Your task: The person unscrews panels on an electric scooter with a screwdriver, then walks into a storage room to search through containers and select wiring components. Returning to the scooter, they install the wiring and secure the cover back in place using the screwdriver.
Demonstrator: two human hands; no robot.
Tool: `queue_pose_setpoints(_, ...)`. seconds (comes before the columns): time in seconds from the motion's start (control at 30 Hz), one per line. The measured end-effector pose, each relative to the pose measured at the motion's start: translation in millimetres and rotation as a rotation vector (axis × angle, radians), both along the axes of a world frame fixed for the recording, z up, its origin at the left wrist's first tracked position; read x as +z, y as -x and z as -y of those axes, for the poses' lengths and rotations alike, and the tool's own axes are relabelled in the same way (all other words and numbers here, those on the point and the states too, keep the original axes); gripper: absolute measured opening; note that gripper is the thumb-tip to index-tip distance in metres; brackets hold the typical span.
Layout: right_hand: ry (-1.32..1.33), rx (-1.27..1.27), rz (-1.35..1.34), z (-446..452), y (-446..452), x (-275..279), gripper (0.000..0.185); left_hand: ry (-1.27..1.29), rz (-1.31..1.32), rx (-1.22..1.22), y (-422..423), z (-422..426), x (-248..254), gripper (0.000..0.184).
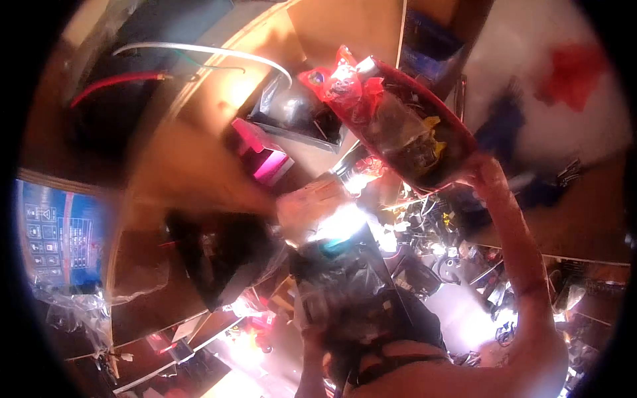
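Note:
My right hand point(479, 171) grips the near end of a red oval tray point(443, 106), raised and tilted at the upper right. In the tray lie crinkled red wrappers point(345, 89), clear plastic and a yellow piece point(434, 136). My left hand point(313, 335) is low in the middle, dark and blurred, beside a box with black plastic point(342, 278) over it. Its fingers do not show clearly, so I cannot tell whether it holds the plastic.
An open cardboard flap point(315, 205) and a pink box point(272, 166) stand left of the tray. Cables and small parts point(438, 232) clutter the area below it. A blue printed box point(63, 232) is at the far left. Red and white wires point(119, 83) stick out at the upper left.

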State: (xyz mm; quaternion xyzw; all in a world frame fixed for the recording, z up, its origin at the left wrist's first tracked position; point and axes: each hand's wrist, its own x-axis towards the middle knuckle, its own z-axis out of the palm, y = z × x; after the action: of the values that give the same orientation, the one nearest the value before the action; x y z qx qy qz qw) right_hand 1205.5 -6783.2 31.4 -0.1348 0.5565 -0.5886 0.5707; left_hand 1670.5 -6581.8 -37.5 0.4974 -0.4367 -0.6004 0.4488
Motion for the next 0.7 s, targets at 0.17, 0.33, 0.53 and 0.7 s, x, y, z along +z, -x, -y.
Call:
queue_pose_setpoints(0.17, 0.005, -0.03, 0.209, -18, -4, 22, 0.044, 0.031, -0.009, 0.021, 2, 9, -3, 0.073)
queue_pose_setpoints(0.33, 0.179, 0.182, 0.068, 14, -24, 34, 0.048, 0.042, -0.02, 0.037, 2, 8, -5, 0.072)
queue_pose_setpoints(0.53, 0.211, 0.381, 0.303, 164, -86, 40, 0.035, 0.067, -0.025, 0.092, 5, 10, -9, 0.072)
queue_pose_setpoints(0.7, 0.077, 0.027, 0.06, 302, -132, 3, 0.024, 0.07, -0.039, 0.115, 2, 11, -21, 0.071)
